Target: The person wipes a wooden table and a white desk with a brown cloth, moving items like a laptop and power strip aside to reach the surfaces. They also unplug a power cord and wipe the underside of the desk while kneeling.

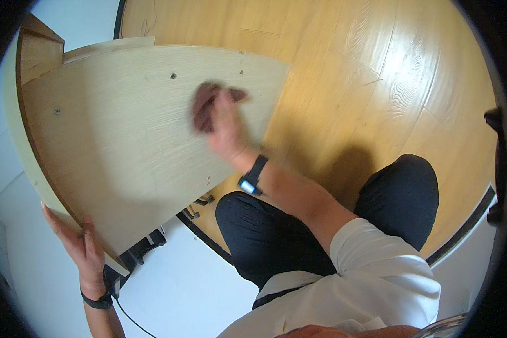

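A pale wood-grain furniture panel (139,143) stretches before me, with a few screw heads and small holes in its face. My right hand (228,131), blurred, presses a dark reddish-brown cloth (203,110) against the panel's right half. At the lower left, my left hand (84,249) grips the raised edge board (25,148) that runs along the panel's left side. Its thumb lies on the inner side, while other fingers wrap the outer face. A brown wood block (40,50) stands at the far left corner.
Wood plank flooring (342,76) spreads beyond the panel. Below its near edge are a black bracket-like part (145,247), a black cable (131,319) and small casters (203,202). My knees (399,190) are close by. A thin wire (145,27) lies at the top.
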A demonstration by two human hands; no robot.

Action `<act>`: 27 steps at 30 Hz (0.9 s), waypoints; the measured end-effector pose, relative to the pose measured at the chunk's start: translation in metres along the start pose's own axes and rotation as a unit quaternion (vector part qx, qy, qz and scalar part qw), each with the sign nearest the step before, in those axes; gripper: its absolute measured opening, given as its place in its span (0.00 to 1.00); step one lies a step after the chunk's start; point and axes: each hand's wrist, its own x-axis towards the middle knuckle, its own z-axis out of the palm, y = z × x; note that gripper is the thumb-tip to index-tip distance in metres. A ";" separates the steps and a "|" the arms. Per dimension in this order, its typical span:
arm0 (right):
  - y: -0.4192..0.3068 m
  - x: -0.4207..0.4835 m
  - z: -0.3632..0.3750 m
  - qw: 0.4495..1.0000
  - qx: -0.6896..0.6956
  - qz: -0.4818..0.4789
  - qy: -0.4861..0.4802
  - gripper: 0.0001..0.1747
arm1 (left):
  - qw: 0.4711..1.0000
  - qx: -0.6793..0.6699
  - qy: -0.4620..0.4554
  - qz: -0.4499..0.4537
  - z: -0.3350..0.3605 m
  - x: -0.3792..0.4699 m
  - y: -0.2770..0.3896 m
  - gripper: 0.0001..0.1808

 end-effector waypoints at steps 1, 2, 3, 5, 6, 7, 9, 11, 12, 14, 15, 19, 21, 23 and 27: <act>0.025 0.012 -0.009 0.987 0.072 0.135 0.052 0.22 | 1.000 0.008 0.011 0.008 0.001 0.000 -0.002 0.48; 0.045 0.020 -0.018 0.948 0.149 0.268 0.078 0.20 | 1.000 0.004 0.009 0.005 0.002 -0.001 -0.003 0.48; 0.059 0.029 -0.030 0.920 0.110 0.373 0.047 0.22 | 1.000 0.005 0.005 0.005 0.001 -0.001 -0.004 0.48; 0.047 0.029 -0.038 0.929 0.124 0.343 0.065 0.23 | 1.000 0.006 -0.001 0.008 -0.001 -0.002 -0.004 0.48; 0.026 0.025 -0.036 0.930 0.166 0.319 0.070 0.23 | 1.000 0.005 0.003 0.009 0.000 -0.003 -0.003 0.48; -0.005 0.015 -0.028 0.923 0.207 0.320 0.055 0.24 | 1.000 0.010 -0.003 0.003 -0.001 -0.004 -0.003 0.48; -0.068 -0.006 -0.008 0.979 0.127 0.156 0.041 0.26 | 1.000 -0.005 0.001 0.010 -0.006 -0.004 -0.003 0.49; -0.097 -0.022 0.005 0.992 0.100 -0.053 -0.047 0.29 | 1.000 -0.012 0.002 0.008 -0.007 -0.005 -0.004 0.49; -0.093 -0.024 0.007 0.992 0.112 -0.028 -0.059 0.33 | 1.000 -0.014 -0.001 0.004 -0.009 -0.006 -0.006 0.49; -0.053 -0.017 0.000 0.996 0.086 -0.019 -0.005 0.26 | 1.000 -0.017 0.002 0.003 -0.011 -0.007 -0.010 0.49; -0.028 -0.012 -0.004 0.998 0.048 0.015 0.028 0.24 | 1.000 -0.021 0.006 0.004 -0.011 -0.007 -0.012 0.49; 0.065 0.012 -0.034 0.879 0.044 0.474 0.036 0.16 | 1.000 0.016 0.014 0.014 -0.016 -0.006 -0.017 0.49; 0.050 0.009 -0.032 0.904 0.087 0.414 0.058 0.16 | 1.000 0.024 0.011 0.017 -0.017 -0.006 -0.018 0.49; -0.007 -0.007 -0.016 0.933 0.133 0.329 0.060 0.19 | 1.000 0.010 0.018 0.011 -0.017 -0.006 -0.020 0.49; -0.104 -0.040 0.016 0.986 0.142 0.003 -0.088 0.34 | 1.000 -0.025 0.012 0.007 -0.022 -0.004 -0.029 0.50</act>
